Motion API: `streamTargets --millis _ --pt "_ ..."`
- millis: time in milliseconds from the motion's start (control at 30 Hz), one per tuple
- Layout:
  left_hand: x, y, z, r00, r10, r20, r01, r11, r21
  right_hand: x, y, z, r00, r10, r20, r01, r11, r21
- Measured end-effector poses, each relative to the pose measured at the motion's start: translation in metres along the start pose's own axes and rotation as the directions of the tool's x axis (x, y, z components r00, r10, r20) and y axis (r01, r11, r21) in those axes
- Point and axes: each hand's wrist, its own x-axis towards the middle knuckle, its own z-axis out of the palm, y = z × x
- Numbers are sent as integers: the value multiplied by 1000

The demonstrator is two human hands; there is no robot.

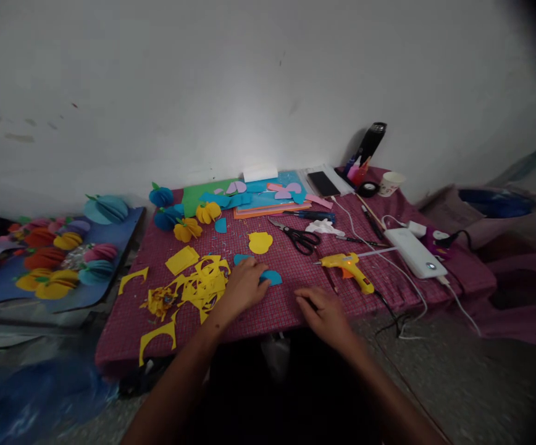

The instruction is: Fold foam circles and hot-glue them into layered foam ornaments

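My left hand rests low over the table with its fingers bent around a blue paper cutout, which sticks out between thumb and forefinger. Another blue paper piece shows just behind the knuckles. By the table's front edge, my right hand is loosely curled, with nothing visible in it. Beyond my left hand lies a yellow rounded paper cutout. Yellow paper scraps are heaped to its left. To the right lie black-handled scissors and a yellow glue gun, its nozzle pointing left.
Finished paper pumpkins stand at the back left, more on a blue board. Coloured sheets, a phone, a black bottle and a paper cup line the back. A white power bank trails cables at right.
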Motion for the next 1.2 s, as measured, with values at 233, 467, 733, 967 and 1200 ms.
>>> streamTargets --millis 233,467,733,967,1200 --pt "4 -1 -2 1000 -27 4 28 998 -51 -1 -3 -2 1000 -4 -9 4 1000 14" --pt "7 -6 1 999 -45 -29 36 967 -251 -2 -3 -1 1000 -1 -7 1 1000 9" --pt "3 -7 4 995 -91 28 95 909 -406 -1 -3 0 1000 6 10 -6 1000 -8" --pt "0 -9 8 998 -65 -19 51 913 -405 0 -5 -1 999 38 36 -37 999 -24" --pt "-15 -14 -5 997 45 -63 -63 939 -339 34 -17 -6 990 33 134 -22 997 -79"
